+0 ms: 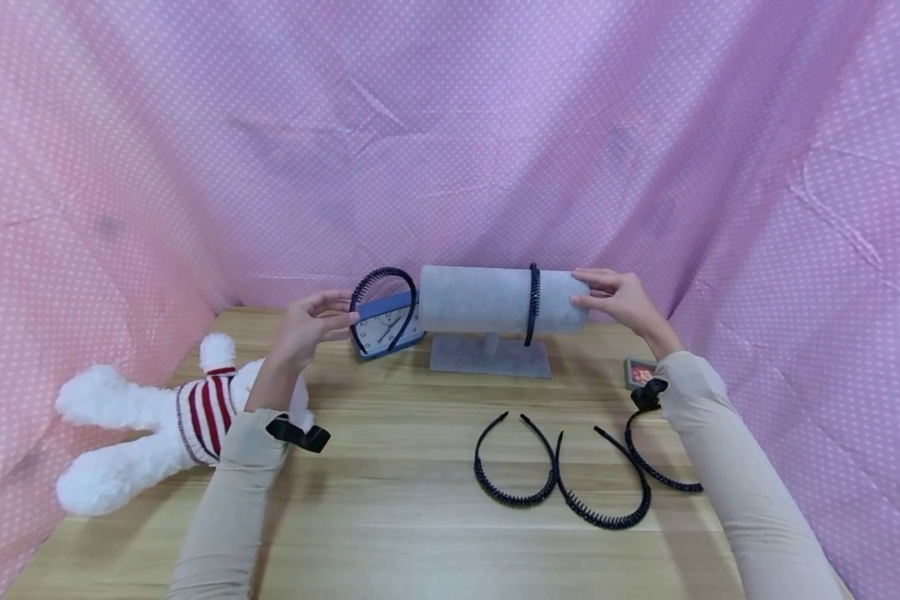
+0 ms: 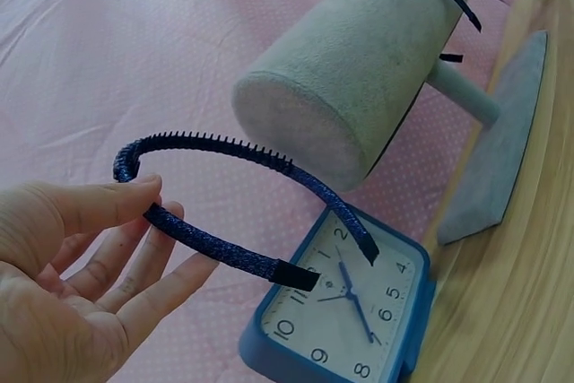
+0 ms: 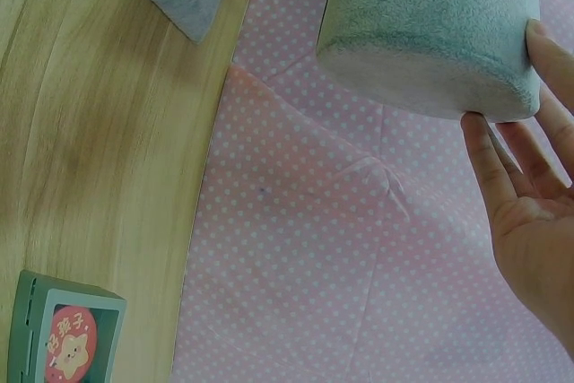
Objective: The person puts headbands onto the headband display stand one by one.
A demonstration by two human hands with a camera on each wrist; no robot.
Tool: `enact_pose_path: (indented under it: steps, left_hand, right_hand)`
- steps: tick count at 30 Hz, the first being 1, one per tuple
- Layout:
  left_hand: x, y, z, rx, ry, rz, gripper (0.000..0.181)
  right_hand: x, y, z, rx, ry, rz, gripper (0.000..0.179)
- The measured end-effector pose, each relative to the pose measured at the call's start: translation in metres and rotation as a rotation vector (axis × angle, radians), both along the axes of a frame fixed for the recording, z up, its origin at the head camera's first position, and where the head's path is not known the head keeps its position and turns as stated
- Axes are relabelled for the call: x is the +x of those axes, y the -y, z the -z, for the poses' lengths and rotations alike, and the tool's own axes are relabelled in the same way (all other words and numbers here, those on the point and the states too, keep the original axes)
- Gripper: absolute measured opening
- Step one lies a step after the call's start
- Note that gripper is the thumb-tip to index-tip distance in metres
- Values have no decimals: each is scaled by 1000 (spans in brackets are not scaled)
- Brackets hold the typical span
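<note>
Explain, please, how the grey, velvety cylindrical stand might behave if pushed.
The stand could tip if pressed near the right hand, where it overhangs its flat grey base. Its grey post should prevent rolling; velvety nap likely resists slipping.

Table (image 1: 375, 517) carries headbands (image 1: 607, 523), plush (image 1: 208, 417), clock (image 1: 382, 331), stand (image 1: 476, 302), frame (image 1: 640, 373).

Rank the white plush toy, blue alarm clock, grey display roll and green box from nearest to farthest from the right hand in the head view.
1. Grey display roll: its right end touches the right hand.
2. Green box: on the right, below the hand.
3. Blue alarm clock: left of the roll.
4. White plush toy: far left.
</note>
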State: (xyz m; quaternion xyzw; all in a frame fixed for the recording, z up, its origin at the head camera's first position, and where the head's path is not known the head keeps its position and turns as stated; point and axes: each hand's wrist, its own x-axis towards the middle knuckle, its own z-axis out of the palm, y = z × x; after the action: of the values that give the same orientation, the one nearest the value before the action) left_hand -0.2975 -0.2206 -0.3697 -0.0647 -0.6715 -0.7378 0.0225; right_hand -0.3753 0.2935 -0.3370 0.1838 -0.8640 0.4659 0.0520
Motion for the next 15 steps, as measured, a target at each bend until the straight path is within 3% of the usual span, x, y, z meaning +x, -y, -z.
enact_pose_path:
  steps: [7, 15]
  left_hand:
    - [-11, -11, 8, 70, -20, -27, 33]
    - [-19, -22, 8, 84, 10, -53, 33]
  right_hand:
    - [-1, 1, 1, -37, -6, -13, 50]
    - [1, 0, -2, -23, -15, -38, 52]
